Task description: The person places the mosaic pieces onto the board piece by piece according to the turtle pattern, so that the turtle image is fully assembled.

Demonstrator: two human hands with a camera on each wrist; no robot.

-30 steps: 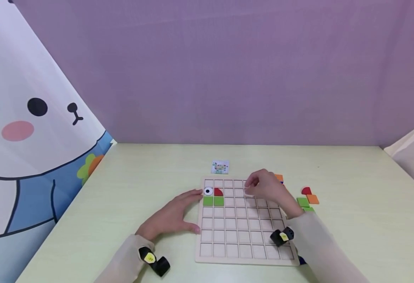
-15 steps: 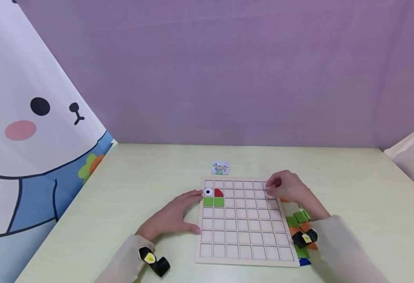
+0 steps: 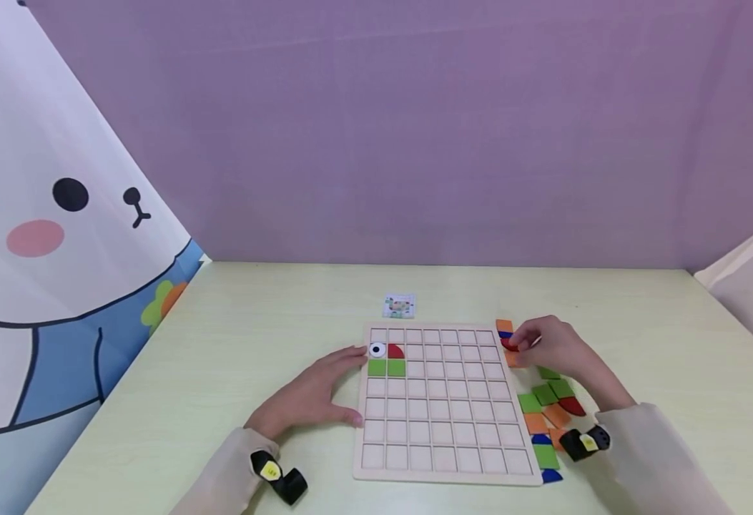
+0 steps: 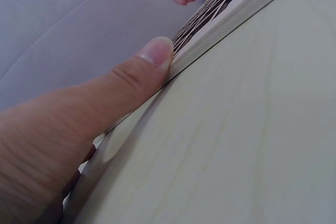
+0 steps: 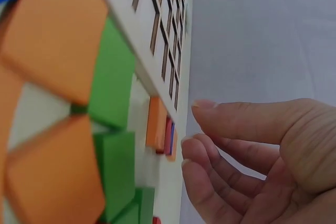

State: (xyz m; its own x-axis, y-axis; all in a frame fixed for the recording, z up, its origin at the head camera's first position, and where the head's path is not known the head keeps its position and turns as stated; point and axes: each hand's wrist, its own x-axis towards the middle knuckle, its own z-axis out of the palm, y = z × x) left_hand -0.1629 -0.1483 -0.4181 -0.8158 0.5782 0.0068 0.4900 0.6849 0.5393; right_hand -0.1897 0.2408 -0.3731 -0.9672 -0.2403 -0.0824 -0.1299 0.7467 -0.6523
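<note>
Grid board (image 3: 440, 409), pale wood, one; flat on the worktop (image 3: 273, 300), between the two hands. Seated at upper left: eye tile (image 3: 377, 350), red quarter-round (image 3: 396, 351), two green squares (image 3: 386, 368).

Left hand (image 3: 315, 390): thumb and fingers spread, tips at the board's left rim. Right hand (image 3: 553, 347): fingers part-curled beside a loose red tile (image 3: 509, 344); thumb and forefinger apart, nothing seen between them. Contact with that tile: cannot tell.

Hazards, judged: the red tile lies tight among a blue tile (image 3: 505, 334) and orange tiles (image 3: 503, 325), so a pinch could drag a neighbour along. Right wrist camera (image 3: 586, 443) and sleeve, carried low, might sweep the loose pile. An uneven push by the left hand could skew the board into the tiles along its right rim.

Orientation: near edge faces the person, columns run away toward the purple backdrop (image 3: 440, 143); seven cells each way, no clear long axis. Seated quarter-round: curve toward upper right.
</note>
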